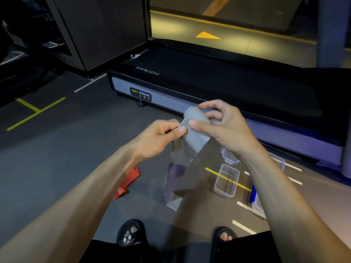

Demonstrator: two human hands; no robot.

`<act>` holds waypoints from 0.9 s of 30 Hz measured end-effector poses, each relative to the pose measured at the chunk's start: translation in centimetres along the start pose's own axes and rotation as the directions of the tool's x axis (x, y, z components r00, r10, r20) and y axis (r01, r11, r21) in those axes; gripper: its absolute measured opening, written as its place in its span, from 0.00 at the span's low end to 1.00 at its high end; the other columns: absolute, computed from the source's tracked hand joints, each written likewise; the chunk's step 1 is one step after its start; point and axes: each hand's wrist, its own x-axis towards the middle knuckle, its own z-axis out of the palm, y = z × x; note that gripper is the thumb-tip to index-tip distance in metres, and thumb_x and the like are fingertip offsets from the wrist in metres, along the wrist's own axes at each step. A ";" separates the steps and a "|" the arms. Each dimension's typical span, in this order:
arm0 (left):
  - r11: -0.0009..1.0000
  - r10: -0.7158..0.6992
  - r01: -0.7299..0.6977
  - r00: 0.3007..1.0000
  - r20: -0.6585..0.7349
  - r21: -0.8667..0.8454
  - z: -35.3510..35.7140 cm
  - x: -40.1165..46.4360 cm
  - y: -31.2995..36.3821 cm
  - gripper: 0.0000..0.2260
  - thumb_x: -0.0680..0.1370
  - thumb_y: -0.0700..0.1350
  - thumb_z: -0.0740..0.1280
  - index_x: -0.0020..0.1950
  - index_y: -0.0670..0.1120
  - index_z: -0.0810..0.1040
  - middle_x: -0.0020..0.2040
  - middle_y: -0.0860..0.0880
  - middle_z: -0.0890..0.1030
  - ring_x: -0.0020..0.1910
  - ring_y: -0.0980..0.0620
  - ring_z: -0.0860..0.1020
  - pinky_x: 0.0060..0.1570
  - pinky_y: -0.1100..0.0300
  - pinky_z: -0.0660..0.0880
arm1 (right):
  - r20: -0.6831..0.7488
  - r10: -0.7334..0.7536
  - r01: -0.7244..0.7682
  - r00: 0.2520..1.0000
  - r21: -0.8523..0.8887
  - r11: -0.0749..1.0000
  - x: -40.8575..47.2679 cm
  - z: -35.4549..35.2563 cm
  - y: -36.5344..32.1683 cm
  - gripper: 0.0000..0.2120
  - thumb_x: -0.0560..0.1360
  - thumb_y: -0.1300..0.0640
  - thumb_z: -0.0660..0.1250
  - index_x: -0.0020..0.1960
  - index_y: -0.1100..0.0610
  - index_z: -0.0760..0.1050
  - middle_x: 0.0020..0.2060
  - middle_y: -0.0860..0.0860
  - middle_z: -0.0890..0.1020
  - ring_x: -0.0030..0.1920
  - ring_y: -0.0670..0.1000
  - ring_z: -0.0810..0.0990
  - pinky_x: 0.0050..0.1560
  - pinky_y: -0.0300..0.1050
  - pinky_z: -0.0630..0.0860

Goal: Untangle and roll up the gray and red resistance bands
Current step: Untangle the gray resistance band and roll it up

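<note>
Gray band [191, 133]: held in the air above the floor, on the person's side of the treadmill [228, 88]. Its upper part is wound into a roll; the loose tail hangs down from the roll toward the floor.
Roll axis: runs obliquely, from the upper end nearest the treadmill down toward the person.
Key relation: the unrolled tail leaves the roll's lower end, below and between both hands; further winding would need to draw this tail upward.
Right hand [226, 128]: fingers curled round the upper end of the roll, thumb pressed against its face. It lies closer to the treadmill than the other hand.
Left hand [161, 137]: thumb and forefinger pinch the band's edge beside the roll, on the side away from the treadmill.
Red band [127, 183]: lies crumpled on the floor, well apart from the hands, farther from the treadmill than the gray band; untouched.
Clear container [226, 181]: on the floor near the treadmill's edge, under the right forearm.
</note>
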 end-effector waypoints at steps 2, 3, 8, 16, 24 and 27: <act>1.000 -0.004 0.004 1.000 -0.016 -0.031 0.1 0.0 0.0 0.15 0.83 0.48 0.65 0.44 0.38 0.79 0.38 0.50 0.77 0.41 0.54 0.74 0.46 0.55 0.72 | -0.011 -0.002 0.002 1.000 -0.011 1.000 0.0 0.0 0.0 0.22 0.70 0.53 0.81 0.60 0.52 0.78 0.44 0.48 0.87 0.45 0.50 0.87 0.47 0.43 0.81; 0.999 -0.009 0.007 1.000 -0.030 -0.047 0.2 0.0 -0.1 0.12 0.83 0.46 0.66 0.45 0.39 0.80 0.39 0.52 0.80 0.41 0.55 0.76 0.46 0.57 0.74 | -0.018 0.000 0.000 1.000 -0.010 1.000 0.0 0.0 -0.1 0.21 0.70 0.53 0.81 0.60 0.52 0.78 0.44 0.48 0.87 0.44 0.49 0.87 0.47 0.43 0.82; 0.994 -0.045 0.038 0.997 -0.068 -0.100 0.3 0.1 0.0 0.09 0.82 0.43 0.66 0.42 0.45 0.80 0.37 0.54 0.81 0.37 0.58 0.76 0.42 0.63 0.74 | -0.022 0.029 -0.029 0.999 0.003 1.000 -0.1 -0.1 -0.2 0.19 0.71 0.53 0.81 0.59 0.53 0.78 0.44 0.49 0.88 0.45 0.52 0.87 0.51 0.51 0.83; 0.994 -0.063 0.048 0.985 -0.162 -0.098 0.2 0.3 0.0 0.19 0.81 0.48 0.67 0.46 0.30 0.78 0.39 0.43 0.78 0.38 0.49 0.74 0.39 0.58 0.69 | 0.061 0.133 -0.137 0.989 0.072 0.988 0.0 0.6 0.2 0.12 0.79 0.49 0.72 0.56 0.57 0.80 0.45 0.53 0.88 0.49 0.57 0.87 0.58 0.59 0.81; 0.995 -0.090 0.078 0.977 -0.191 -0.068 0.2 0.1 0.1 0.15 0.82 0.47 0.68 0.40 0.38 0.79 0.34 0.49 0.77 0.33 0.55 0.72 0.34 0.60 0.67 | 0.091 0.075 -0.054 0.993 -0.215 0.975 -0.3 1.5 0.3 0.18 0.81 0.38 0.63 0.52 0.52 0.80 0.41 0.54 0.85 0.38 0.46 0.80 0.44 0.49 0.76; 0.996 -0.079 0.070 0.975 -0.208 -0.053 0.4 0.1 0.2 0.13 0.81 0.46 0.68 0.40 0.40 0.79 0.33 0.50 0.77 0.32 0.56 0.71 0.32 0.62 0.66 | 0.187 0.080 -0.048 0.979 -0.170 0.984 -0.3 1.4 0.5 0.20 0.75 0.36 0.71 0.55 0.51 0.80 0.44 0.48 0.87 0.44 0.49 0.86 0.48 0.51 0.80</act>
